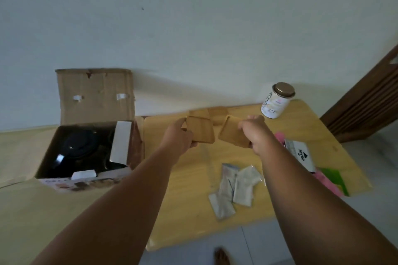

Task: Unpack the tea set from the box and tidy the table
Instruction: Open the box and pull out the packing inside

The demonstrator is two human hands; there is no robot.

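Left hand (178, 136) grips a wooden coaster (201, 130); right hand (253, 133), just beside, holds a second coaster (232, 139), likely splitting the pair for laying out

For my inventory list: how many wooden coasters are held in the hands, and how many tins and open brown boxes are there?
Wooden coasters: 2, one in the left hand, the other in the right hand
Tins: 1
Open brown boxes: 1
Total: 4

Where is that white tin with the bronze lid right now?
In the head view, the white tin stands on the table near its far right corner, by the wall, just beyond the right hand.
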